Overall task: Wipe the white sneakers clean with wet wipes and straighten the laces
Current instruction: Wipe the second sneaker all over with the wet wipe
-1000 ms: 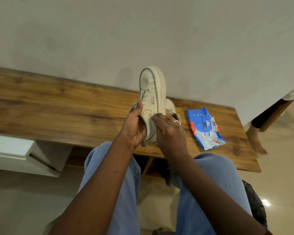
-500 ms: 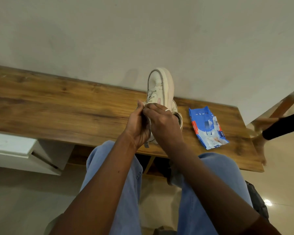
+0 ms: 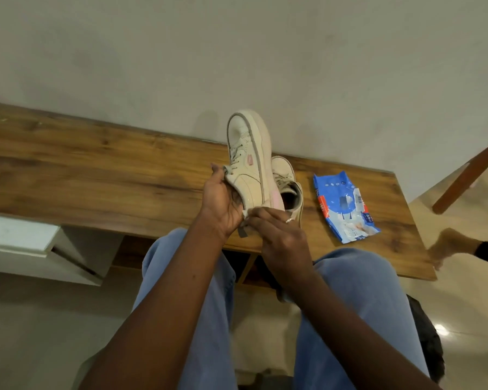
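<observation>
Now | sneaker (image 3: 247, 164) — long axis up-frame, toe at top | left hand (image 3: 221, 202) grips its side | right hand (image 3: 282, 237) pinches wipe (image 3: 245, 213) at heel

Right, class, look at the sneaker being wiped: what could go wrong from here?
1. The left hand grips the raised sneaker near its heel only, toe pointing up; it could slip and fall onto the second sneaker on the bench.
2. The right hand pinches only a small piece of wipe at the heel, so it may drop or skip dirt.

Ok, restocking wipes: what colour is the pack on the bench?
The wipes pack is mainly blue, with white and red patches; head view.
</observation>
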